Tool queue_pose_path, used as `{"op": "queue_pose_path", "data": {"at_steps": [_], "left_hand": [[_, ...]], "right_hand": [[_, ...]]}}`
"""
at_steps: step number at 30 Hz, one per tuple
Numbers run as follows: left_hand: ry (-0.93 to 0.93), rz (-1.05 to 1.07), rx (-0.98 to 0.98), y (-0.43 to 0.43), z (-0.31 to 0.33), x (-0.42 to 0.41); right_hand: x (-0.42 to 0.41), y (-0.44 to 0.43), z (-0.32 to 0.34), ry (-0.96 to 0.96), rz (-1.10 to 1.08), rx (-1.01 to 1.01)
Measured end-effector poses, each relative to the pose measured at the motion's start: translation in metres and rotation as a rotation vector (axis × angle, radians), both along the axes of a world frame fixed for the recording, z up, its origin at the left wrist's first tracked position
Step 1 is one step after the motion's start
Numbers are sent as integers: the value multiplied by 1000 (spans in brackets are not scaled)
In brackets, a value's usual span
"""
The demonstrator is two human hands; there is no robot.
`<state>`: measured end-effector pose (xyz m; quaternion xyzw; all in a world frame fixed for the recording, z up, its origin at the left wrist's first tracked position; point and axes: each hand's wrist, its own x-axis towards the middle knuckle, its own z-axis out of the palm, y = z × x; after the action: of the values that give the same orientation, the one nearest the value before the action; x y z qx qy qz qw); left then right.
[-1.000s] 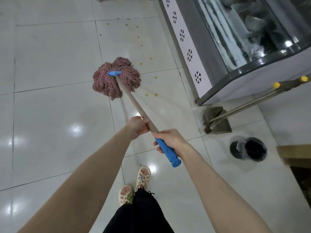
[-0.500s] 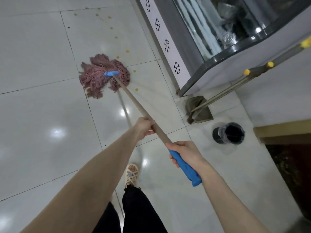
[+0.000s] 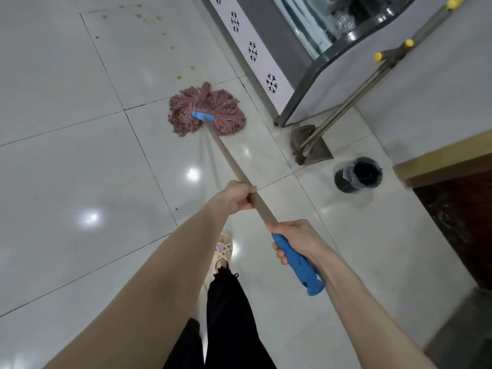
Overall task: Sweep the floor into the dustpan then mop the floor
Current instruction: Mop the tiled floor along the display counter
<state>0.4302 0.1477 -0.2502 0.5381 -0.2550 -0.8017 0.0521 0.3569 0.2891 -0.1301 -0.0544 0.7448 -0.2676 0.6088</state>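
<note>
I have the mop by both hands. The left hand (image 3: 234,197) is wrapped round the bare tan pole (image 3: 229,161), fingers curled tight. The right hand (image 3: 298,235) grips the moulded blue grip (image 3: 300,265) at the pole's end. The mop head (image 3: 206,113), a shaggy fan of pinkish cord under a blue clamp, lies flat on the glossy white floor tiles (image 3: 66,161), near the display cabinet (image 3: 314,83), on its printed side. Black snowflake marks (image 3: 271,83) run along that white panel. Small yellow spots (image 3: 179,77) dot the tiles beyond the mop head. At the cabinet's corner sits a dull brown dustpan (image 3: 311,146) with yellow-capped metal poles; a black lined bin (image 3: 358,175) stands just beside it.
</note>
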Motion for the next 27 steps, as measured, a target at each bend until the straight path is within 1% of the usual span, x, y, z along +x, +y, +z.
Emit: {"op": "queue_pose_path", "data": {"at_steps": [5,12,17,20,22,27], "left_hand": [[-56,90,-32,33,12,89],[-199,238,-44,66,26,216],[-274,349,-19,85,19,273],[-273,386,-40,97,15,269],[-265,368,-64,98,17,250],[-186,281,-58,117,22,149]], "right_hand": [[65,21,4,-39,129,-9],[155,32,-1,-128,351,-35],[198,38,-10,-151,519,-70],[186,43,-11,-134,559,-80],[169,47,-9,-112,516,-75],[87,78,0,-53,410,-44]]}}
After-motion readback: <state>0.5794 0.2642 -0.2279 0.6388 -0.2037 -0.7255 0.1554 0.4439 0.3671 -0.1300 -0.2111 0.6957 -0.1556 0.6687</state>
